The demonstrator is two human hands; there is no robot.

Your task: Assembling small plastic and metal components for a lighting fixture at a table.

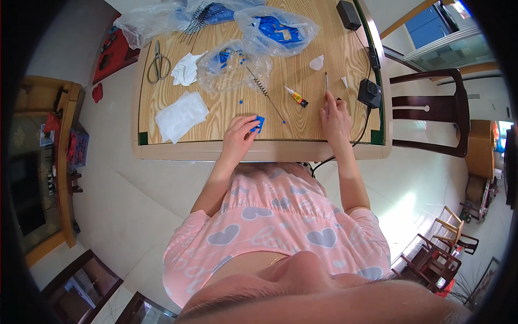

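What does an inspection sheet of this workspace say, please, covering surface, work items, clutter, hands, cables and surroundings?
Surface: wood-grain tabletop, crowded toward its far side.
Work items: small blue piece, slim rod-like tool, glue tube, spiral wire.
Clutter: scissors, crumpled white sheet, flat white sheet, clear bag with blue bits.
Hands: left hand holds the blue piece; right hand is at the rod-like tool, grip unclear.
Cables: black cable runs from black device toward the near edge.
Surroundings: dark wooden chair at right; pale floor.

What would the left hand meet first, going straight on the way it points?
Past the blue piece it holds, the left hand would likely meet the dark coiled wire, though the hand's height is hard to judge.
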